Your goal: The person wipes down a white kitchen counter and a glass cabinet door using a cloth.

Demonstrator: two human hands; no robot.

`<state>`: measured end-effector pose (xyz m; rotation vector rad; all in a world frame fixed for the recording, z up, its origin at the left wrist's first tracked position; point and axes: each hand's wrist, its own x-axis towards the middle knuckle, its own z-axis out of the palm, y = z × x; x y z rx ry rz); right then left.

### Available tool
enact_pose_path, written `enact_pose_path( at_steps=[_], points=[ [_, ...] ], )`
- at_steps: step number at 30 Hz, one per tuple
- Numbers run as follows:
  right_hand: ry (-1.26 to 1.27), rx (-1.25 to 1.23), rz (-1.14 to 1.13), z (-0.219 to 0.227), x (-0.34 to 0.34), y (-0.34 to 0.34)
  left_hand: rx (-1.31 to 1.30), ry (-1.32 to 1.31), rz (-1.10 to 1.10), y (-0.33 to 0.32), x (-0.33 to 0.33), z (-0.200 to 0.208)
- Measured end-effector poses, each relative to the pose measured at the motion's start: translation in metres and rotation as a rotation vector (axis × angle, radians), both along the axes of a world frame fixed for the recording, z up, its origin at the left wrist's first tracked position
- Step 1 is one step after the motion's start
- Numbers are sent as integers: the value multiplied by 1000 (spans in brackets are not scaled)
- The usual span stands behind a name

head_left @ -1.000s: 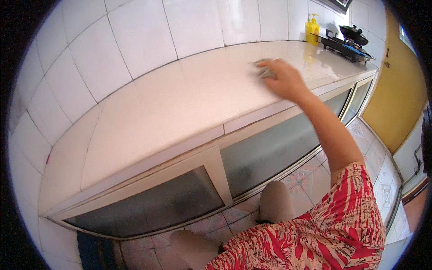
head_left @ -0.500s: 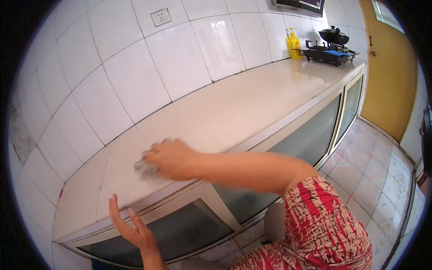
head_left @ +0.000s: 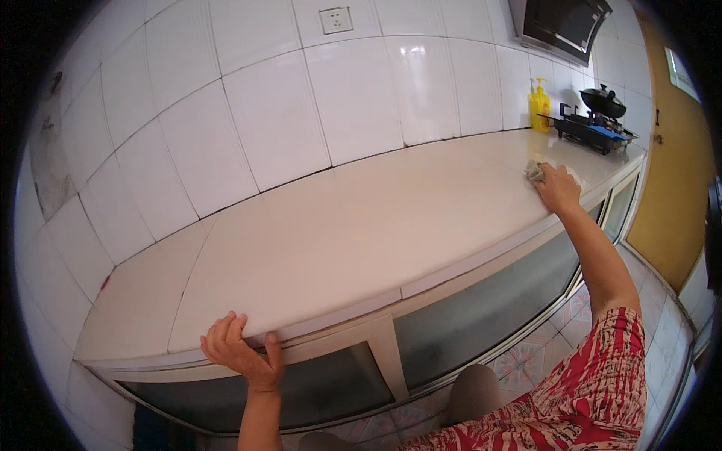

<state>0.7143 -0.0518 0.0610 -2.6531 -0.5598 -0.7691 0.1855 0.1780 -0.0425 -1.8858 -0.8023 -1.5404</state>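
The grey cloth [head_left: 535, 171] now lies far to the right on the bench [head_left: 361, 225], close to the gas stove [head_left: 594, 128], and my right hand [head_left: 558, 188] presses flat on it with the arm stretched out long. Half a second ago this same hand and cloth were at the left part of the bench, so I judge one long wiping stroke has crossed almost the whole top. My left hand [head_left: 239, 352] has moved too: before it hung free under the edge, now its fingers curl over the front edge of the bench and hold nothing else. Behind the stove stands a yellow soap bottle [head_left: 539, 107] against the white tiled wall [head_left: 271, 113].
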Motion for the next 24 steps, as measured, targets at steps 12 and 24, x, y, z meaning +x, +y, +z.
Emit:
enact_pose_path(
  at_steps=[12,24],
  points=[
    [7,-412,781,23,-154,250,39,-58,28,11,2,-9],
    [-13,-425,1752,32,-365,277,5,-6,27,6,-5,-3]
  ],
)
